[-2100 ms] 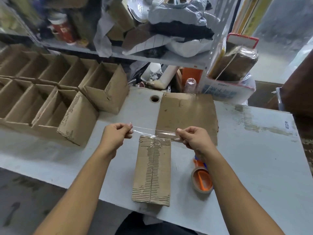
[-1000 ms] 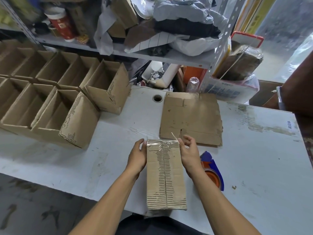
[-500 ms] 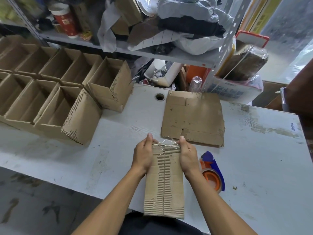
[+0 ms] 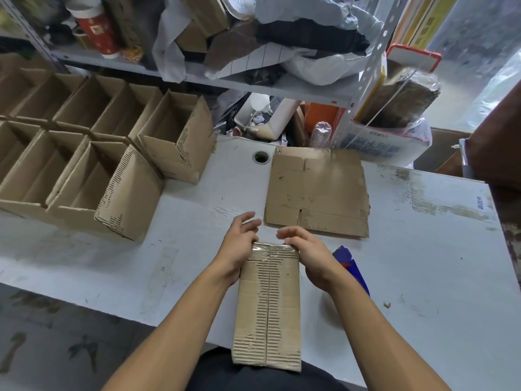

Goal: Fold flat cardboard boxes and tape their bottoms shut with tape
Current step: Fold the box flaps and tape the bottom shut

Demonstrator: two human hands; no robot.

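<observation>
Currently the folded box [image 4: 267,300] lies bottom-up on the table [image 4: 423,263], near end over the table's front edge. Clear tape [image 4: 272,247] crosses its far end. Left hand [image 4: 239,244] flanks the box's left side, right hand [image 4: 307,252] the right, palms against the walls, fingers loose and apart, nothing pinched. Flat blank [image 4: 317,193] sits just beyond the box; dispenser [image 4: 351,270] just right of it, partly hidden. Judgement: light, thin corrugated, worn and crushable. Hold the side walls near the corners, not the seam.
</observation>
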